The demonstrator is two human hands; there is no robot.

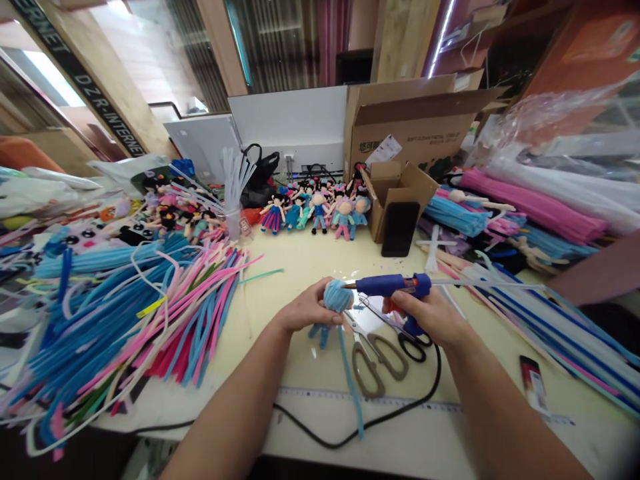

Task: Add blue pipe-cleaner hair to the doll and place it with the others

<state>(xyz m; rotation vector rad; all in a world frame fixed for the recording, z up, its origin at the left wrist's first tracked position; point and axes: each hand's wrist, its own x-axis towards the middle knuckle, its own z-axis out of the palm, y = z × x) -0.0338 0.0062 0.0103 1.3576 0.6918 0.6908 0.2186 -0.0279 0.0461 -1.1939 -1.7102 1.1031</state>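
My left hand (311, 305) is closed around a small doll (338, 296) made of light blue pipe cleaner, its round wrapped head uppermost. A loose light blue pipe cleaner (351, 380) trails from it down over the table. In my right hand (431, 313) is a blue glue gun (387, 285), a long clear glue stick (490, 285) poking out of its back. The nozzle meets or nearly meets the doll's head; I cannot tell which. Below the hands lie grey-handled scissors (377, 360) and a smaller dark-handled pair (414, 345).
Pipe cleaners (115, 313) are heaped at left, with more bundles (540, 313) at right. Finished dolls (315, 207) stand at the back beside a small cardboard box (385, 190) and a black phone (400, 230). A black cord (340, 445) and a ruler (310, 395) cross the front; a lighter (534, 383) lies right.
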